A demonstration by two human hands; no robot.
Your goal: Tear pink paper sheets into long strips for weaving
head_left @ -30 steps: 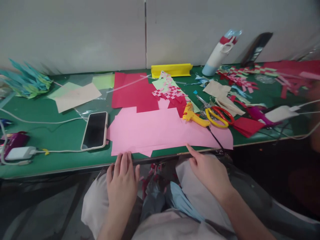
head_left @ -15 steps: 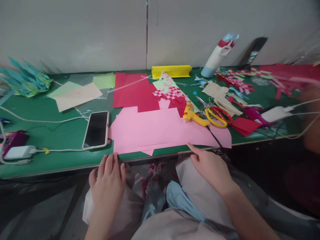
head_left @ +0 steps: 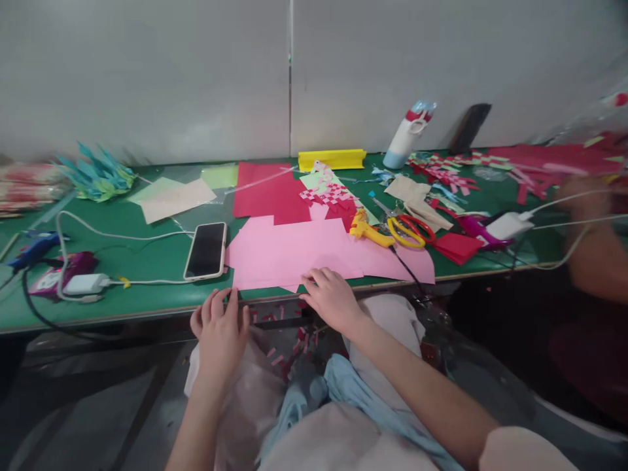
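Pink paper sheets [head_left: 289,252] lie overlapping along the front edge of the green table [head_left: 142,261]. My left hand [head_left: 220,320] rests at that edge, fingers loosely spread, fingertips by the sheets' near left corner. Over the sheets' front edge is my right hand [head_left: 331,294], its fingers stretched out and slightly bent, holding nothing that I can see. A yellow glue gun [head_left: 367,229] lies on the pink paper's right part, beside scissors [head_left: 407,230] with yellow and red handles. Behind are red sheets [head_left: 260,193] and pink-and-white checkered woven paper pieces [head_left: 331,194].
A phone [head_left: 206,250] lies left of the pink paper, near a white charger [head_left: 87,283] with cables. A bottle [head_left: 405,137] and a yellow folded strip [head_left: 332,159] stand at the back. Another person's blurred arm [head_left: 591,248] reaches in at the right.
My right hand has moved left along the table's front edge, from the right part of the pink paper to its middle. The camera view has shifted; my left hand stays near the paper's corner.
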